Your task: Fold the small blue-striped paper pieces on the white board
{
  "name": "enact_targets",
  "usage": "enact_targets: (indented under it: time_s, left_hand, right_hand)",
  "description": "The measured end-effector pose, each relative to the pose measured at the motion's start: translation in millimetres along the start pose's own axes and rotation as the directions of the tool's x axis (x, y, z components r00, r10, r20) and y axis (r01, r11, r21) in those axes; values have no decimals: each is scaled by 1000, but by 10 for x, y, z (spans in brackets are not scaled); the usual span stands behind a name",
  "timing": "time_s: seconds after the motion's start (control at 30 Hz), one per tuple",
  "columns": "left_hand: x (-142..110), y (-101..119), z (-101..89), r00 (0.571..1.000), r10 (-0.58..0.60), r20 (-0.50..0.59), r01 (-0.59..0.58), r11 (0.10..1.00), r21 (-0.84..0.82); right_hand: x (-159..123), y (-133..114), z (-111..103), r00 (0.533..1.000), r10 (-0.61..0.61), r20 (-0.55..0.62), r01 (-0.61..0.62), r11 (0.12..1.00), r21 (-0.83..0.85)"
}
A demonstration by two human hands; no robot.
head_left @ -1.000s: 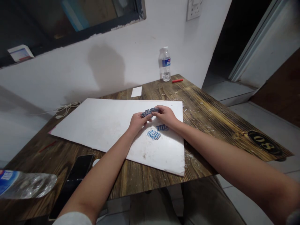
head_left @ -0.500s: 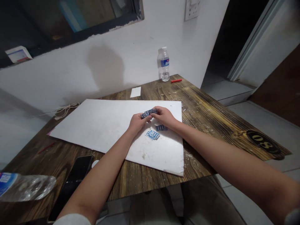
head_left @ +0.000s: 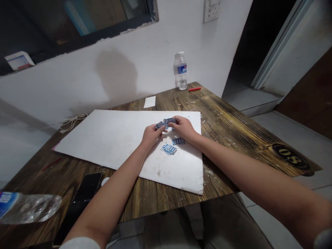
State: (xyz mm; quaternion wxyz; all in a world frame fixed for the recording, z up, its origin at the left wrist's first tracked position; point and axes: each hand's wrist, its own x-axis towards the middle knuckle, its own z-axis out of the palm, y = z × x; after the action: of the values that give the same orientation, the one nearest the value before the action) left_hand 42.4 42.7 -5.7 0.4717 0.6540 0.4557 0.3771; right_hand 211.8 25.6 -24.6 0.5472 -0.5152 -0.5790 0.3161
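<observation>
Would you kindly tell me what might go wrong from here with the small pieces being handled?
The blue-edged pieces, pinched by fingertips of the left hand and right hand, might slip and drop onto the white board. The loose pieces lie near both hands, so a lowered wrist could perhaps scatter them.

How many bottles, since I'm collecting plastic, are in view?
2. One bottle stands at the far end of the table, by the wall; the other bottle lies at the near left, cut off by the picture's edge.

Two hands [head_left: 184,128], two bottles [head_left: 182,72] and one board [head_left: 116,138] show.
</observation>
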Motion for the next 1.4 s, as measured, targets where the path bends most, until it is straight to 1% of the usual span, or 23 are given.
enact_targets:
  time_s: [0.17,0.27,0.43,0.57,0.67,0.8,0.9,1.0,1.1,1.2,1.27,1.4]
  left_hand:
    - [-23,52,13,996,-25,-83,24,1000,-12]
    - [-19,53,20,994,-31,-100,27,999,-42]
    - [-19,43,21,1000,6,-13,-6,1000,0]
    - [-45,59,16,999,27,38,-27,1000,15]
    - [-51,63,11,996,52,68,-53,999,10]
    - [-47,63,13,995,70,76,-71,997,8]
    - [-56,73,15,996,56,74,-57,998,6]
    - [-73,88,11,993,70,100,-72,997,15]
    - [-91,108,7,989,78,126,-83,996,30]
    - [-109,133,2,988,79,136,-80,997,2]
    - [-120,145,-6,984,78,157,-77,997,-15]
    - [-118,132,-27,980,49,194,-51,999,6]
  right_hand:
    - [-5,-18,1,1000,26,-10,-25,998,61]
    - [-18,-37,5,999,48,16,-49,994,100]
    - [-43,-56,-18,998,65,11,-65,997,29]
    - [-27,-52,-36,999,29,-15,-29,1000,-2]
    - [-10,-40,-35,1000,12,-26,-10,998,54]
    - [-11,-40,-39,999,32,-22,-29,989,145]
    - [-24,-59,-49,999,50,-22,-46,990,134]
    - [-30,-76,-52,997,68,-29,-63,989,130]
    - [-24,-83,-49,998,69,-6,-67,986,154]
    - [-18,-97,-51,998,56,32,-61,982,177]
    - [-23,-119,-56,995,52,82,-67,977,200]
    - [-45,-172,-50,979,39,199,-87,968,236]
